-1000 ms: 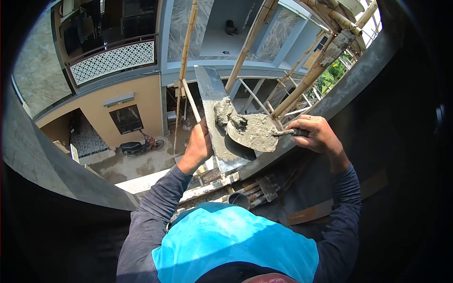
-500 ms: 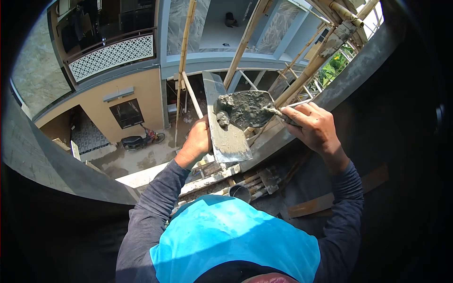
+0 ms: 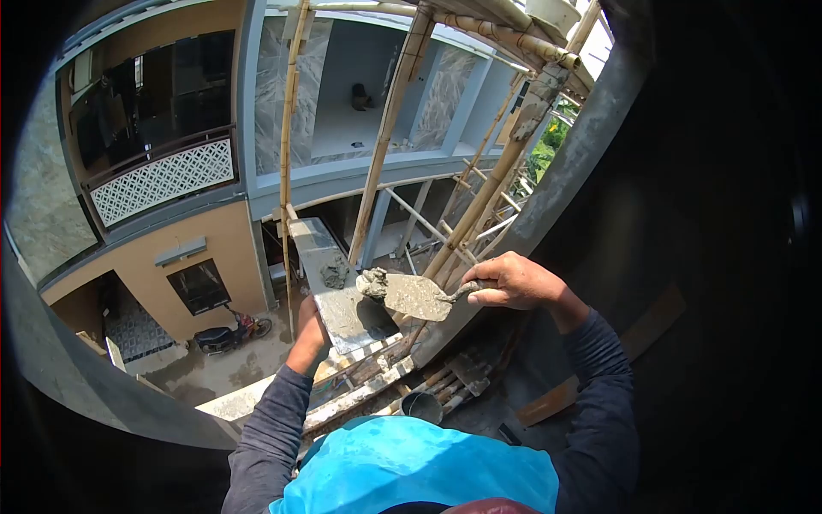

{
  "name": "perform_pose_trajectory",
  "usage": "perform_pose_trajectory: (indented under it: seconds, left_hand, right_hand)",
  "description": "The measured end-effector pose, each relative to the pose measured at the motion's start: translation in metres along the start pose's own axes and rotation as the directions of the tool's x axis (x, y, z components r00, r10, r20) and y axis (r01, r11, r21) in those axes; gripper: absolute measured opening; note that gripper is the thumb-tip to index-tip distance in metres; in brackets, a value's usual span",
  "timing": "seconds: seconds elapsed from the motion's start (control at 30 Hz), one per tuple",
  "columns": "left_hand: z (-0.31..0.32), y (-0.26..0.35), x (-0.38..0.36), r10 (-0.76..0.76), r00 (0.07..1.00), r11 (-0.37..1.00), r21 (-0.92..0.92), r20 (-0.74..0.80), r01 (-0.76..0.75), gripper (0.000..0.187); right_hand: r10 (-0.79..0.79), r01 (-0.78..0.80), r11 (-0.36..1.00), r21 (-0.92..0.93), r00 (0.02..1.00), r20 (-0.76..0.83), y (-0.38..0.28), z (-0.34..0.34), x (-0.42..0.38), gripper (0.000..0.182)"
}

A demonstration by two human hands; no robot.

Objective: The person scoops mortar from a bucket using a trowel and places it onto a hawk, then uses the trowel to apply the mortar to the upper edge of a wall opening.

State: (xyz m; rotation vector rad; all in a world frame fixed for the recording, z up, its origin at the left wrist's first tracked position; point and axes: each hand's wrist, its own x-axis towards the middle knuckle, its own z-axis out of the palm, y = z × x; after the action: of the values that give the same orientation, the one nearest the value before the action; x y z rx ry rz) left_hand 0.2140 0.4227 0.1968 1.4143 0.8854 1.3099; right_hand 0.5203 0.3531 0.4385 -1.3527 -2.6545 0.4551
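My left hand (image 3: pixel 309 337) grips a flat metal plastering trowel (image 3: pixel 347 315) from behind. Its fingers are mostly hidden by the long plate. A small lump of wet mortar (image 3: pixel 334 273) sticks to the plate's face. In my right hand (image 3: pixel 519 281), fingers closed round the handle, is a brick trowel (image 3: pixel 418 296) whose blade points left. Another clump of mortar (image 3: pixel 372 282) clings to the tip of that blade, right at the plate's edge. The rest of the blade shows only a thin grey film.
Bamboo scaffold poles (image 3: pixel 390 137) rise just beyond my hands. A concrete wall edge (image 3: pixel 565 171) curves along the right. Below me are a dark bucket (image 3: pixel 422 406) and a wooden plank (image 3: pixel 552 403). A motorbike (image 3: pixel 229 332) stands far down on the ground by a house.
The brick trowel's broad load of mortar is gone, leaving a clump at its tip. Both hands and tools sit lower and further left in view; the camera view has shifted too.
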Motion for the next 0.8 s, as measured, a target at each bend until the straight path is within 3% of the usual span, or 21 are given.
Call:
perform_pose_trajectory:
  seconds: [0.03,0.07,0.1,0.13,0.17,0.23,0.3,0.37,0.4,0.43,0.47,0.5,0.57,0.63,0.7,0.77,0.8]
  left_hand:
    - [-0.003,0.015,-0.004,0.048,0.997,0.997,0.062,0.052,-0.051,0.022]
    - [-0.001,0.017,-0.007,0.139,0.990,0.984,0.114,0.005,-0.139,0.022]
    - [-0.003,0.025,-0.010,0.256,0.965,0.959,0.113,0.055,-0.261,0.023]
    - [-0.010,0.003,-0.007,0.425,0.901,0.862,0.266,0.086,-0.432,0.023]
    - [-0.017,-0.015,-0.007,0.401,0.910,0.860,0.297,0.108,-0.414,0.024]
    - [-0.022,-0.039,-0.013,0.265,0.963,0.944,0.192,0.046,-0.269,0.022]
    - [-0.023,-0.013,-0.015,0.118,0.991,0.982,0.155,-0.058,-0.108,0.021]
    - [-0.032,-0.029,-0.017,0.140,0.985,0.970,0.215,-0.104,-0.116,0.023]
    - [-0.032,-0.035,-0.019,0.062,0.980,0.998,0.029,-0.191,-0.057,0.024]
    - [-0.032,-0.038,-0.020,-0.034,0.965,0.987,-0.162,-0.259,-0.009,0.025]
    - [-0.032,-0.035,-0.023,-0.052,0.961,0.990,-0.138,-0.271,0.015,0.026]
    - [-0.033,-0.033,-0.030,-0.068,0.962,0.990,-0.134,-0.265,0.033,0.026]
    - [-0.032,-0.019,-0.032,0.033,0.936,0.999,0.044,-0.351,-0.018,0.029]
    - [-0.030,-0.003,-0.039,-0.037,0.955,0.999,-0.001,-0.294,0.038,0.031]
    - [-0.026,0.002,-0.040,-0.211,0.949,0.951,-0.275,-0.233,0.143,0.033]
    - [-0.023,0.020,-0.044,-0.096,0.982,0.983,-0.169,-0.162,0.068,0.036]
    - [-0.023,0.031,-0.044,-0.176,0.976,0.976,-0.149,-0.126,0.156,0.037]
  right_hand:
    - [0.005,-0.004,0.999,-0.053,1.000,0.023,-0.005,-0.009,-0.001,0.035]
    - [-0.007,0.010,0.997,-0.077,0.999,0.050,-0.005,-0.017,-0.001,0.037]
    - [-0.021,0.029,0.996,-0.087,0.996,0.090,-0.006,-0.027,0.000,0.039]
    - [-0.020,0.027,0.992,-0.124,0.998,0.058,-0.009,-0.041,0.000,0.039]
    - [-0.009,0.017,0.998,-0.058,0.990,0.138,-0.013,-0.052,0.001,0.040]
    - [0.037,-0.049,0.998,0.038,0.959,0.281,-0.023,-0.079,0.000,0.041]
    - [0.176,-0.207,0.976,0.060,0.925,0.336,-0.028,-0.116,0.002,0.041]
    - [0.242,-0.277,0.953,0.121,0.939,0.244,-0.049,-0.169,-0.001,0.034]
    - [0.245,-0.263,0.951,0.162,0.962,0.121,-0.051,-0.205,-0.003,0.032]
    - [0.248,-0.203,0.940,0.274,0.959,-0.137,-0.048,-0.249,-0.008,0.030]
    - [0.238,-0.160,0.969,0.187,0.805,-0.544,-0.053,-0.280,-0.010,0.032]
    - [0.169,-0.209,0.977,0.046,0.619,-0.767,-0.050,-0.301,-0.012,0.032]
    - [0.184,-0.278,0.961,0.003,0.626,-0.758,-0.053,-0.288,-0.021,0.030]
    - [0.307,-0.364,0.931,0.033,0.732,-0.608,-0.040,-0.246,-0.029,0.030]
    - [0.388,-0.405,0.910,0.086,0.762,-0.518,-0.034,-0.205,-0.026,0.029]
    - [0.424,-0.434,0.898,0.079,0.798,-0.428,-0.031,-0.166,-0.024,0.027]
    - [0.447,-0.452,0.889,0.072,0.821,-0.355,-0.028,-0.144,-0.020,0.026]
